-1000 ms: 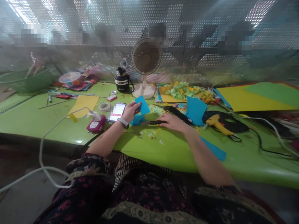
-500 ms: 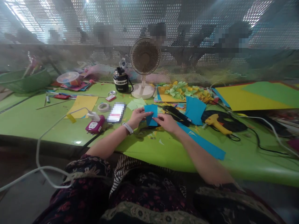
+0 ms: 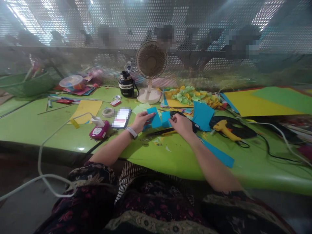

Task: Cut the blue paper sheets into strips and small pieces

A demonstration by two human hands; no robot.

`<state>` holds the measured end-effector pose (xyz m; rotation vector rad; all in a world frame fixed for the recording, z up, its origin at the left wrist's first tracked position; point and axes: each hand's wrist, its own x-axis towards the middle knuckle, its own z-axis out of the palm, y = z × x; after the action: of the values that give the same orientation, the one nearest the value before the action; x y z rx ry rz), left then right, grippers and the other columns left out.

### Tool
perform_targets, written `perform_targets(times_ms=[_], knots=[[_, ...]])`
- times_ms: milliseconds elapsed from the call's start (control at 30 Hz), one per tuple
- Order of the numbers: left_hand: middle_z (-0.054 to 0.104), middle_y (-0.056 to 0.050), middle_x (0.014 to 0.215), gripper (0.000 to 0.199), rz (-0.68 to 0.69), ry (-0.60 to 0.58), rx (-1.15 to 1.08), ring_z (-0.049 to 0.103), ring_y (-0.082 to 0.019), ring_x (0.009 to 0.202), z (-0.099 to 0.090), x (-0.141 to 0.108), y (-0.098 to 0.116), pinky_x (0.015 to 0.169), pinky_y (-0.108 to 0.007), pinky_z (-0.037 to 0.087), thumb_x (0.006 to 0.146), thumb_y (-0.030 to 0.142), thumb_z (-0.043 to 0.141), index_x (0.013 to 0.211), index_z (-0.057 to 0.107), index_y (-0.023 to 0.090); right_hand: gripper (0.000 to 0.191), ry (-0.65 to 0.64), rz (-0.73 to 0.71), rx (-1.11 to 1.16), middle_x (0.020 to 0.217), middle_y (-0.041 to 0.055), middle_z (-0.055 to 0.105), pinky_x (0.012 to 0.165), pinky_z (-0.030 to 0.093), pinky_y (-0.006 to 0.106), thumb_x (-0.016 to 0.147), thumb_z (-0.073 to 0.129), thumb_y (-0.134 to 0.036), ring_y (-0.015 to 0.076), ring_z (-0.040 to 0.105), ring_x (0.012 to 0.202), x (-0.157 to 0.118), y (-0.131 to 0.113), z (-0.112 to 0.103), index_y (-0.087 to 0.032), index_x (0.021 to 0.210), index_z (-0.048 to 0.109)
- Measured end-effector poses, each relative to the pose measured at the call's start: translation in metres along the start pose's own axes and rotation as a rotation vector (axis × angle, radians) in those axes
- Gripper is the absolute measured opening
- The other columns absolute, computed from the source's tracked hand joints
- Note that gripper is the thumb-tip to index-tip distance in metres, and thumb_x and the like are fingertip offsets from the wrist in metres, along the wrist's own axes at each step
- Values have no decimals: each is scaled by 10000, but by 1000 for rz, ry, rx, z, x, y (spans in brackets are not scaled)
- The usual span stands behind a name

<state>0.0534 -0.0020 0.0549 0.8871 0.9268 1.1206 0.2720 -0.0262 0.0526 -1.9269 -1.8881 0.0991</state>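
My left hand (image 3: pixel 141 121), with a white band on its wrist, pinches a blue piece of paper (image 3: pixel 154 117), thumb on top. A second, smaller blue piece of paper (image 3: pixel 166 119) is gripped at its right edge by the fingertips of my right hand (image 3: pixel 180 124). A narrow gap shows between the two pieces. Below them on the green table lies a long dark tool (image 3: pixel 162 131), partly covered; its kind is unclear. Paper scraps (image 3: pixel 158 141) are scattered beneath my hands. A larger blue sheet (image 3: pixel 203 116) and a blue strip (image 3: pixel 218 152) lie to the right.
Behind my hands stand a small fan (image 3: pixel 151 61) and a black bottle (image 3: pixel 126 85). A phone (image 3: pixel 121 117), tape roll (image 3: pixel 108 112) and purple power adapter (image 3: pixel 98 130) lie left. A yellow glue gun (image 3: pixel 227 130) with its cord lies right. Green and yellow paper cutouts (image 3: pixel 192 95) are piled behind.
The blue paper held between both hands is now seen as two separate pieces, one in each hand. My right hand has shifted slightly right and up. The dark tool underneath shows more.
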Motion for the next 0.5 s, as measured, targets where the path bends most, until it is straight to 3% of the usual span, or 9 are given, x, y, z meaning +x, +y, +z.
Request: perform_targets(times_ms=[100,167,233,367,500], knots=[[662,28,671,443,-39,-35,-12,581,-64,535,-1,2,-5,513,-182,473,563,383,990,774,678,150,391,120,-323,130,1161,117,728,847,546,397,924,630,-263,284,682,1035,-4,-1,0,-233,1310,683],[652,28,666,416,-63,-75,-29,586,-63,533,-1,4,-8,523,-181,488,612,371,974,777,666,144,397,151,-558,209,1331,106,665,991,526,445,940,604,-226,287,622,1204,-5,-3,2,-291,1321,697],[631,37,643,384,-71,-117,-45,573,-53,518,-2,5,-11,525,-171,485,653,340,959,767,651,140,313,157,-704,256,1414,74,624,1079,480,503,962,590,-232,294,563,1301,-6,-4,5,-334,1203,762],[680,20,714,302,-72,-193,-78,624,-69,593,0,4,-12,651,-209,555,714,273,922,823,678,133,203,181,-783,361,1414,64,635,1102,455,547,980,611,-303,300,540,1331,-8,-6,10,-329,1029,806],[757,-26,904,233,-45,-277,-145,723,-139,838,1,0,-12,945,-351,571,762,196,873,927,718,142,231,250,-634,510,1343,102,672,1068,485,527,978,624,-441,300,585,1268,-13,-12,12,-269,921,767]])
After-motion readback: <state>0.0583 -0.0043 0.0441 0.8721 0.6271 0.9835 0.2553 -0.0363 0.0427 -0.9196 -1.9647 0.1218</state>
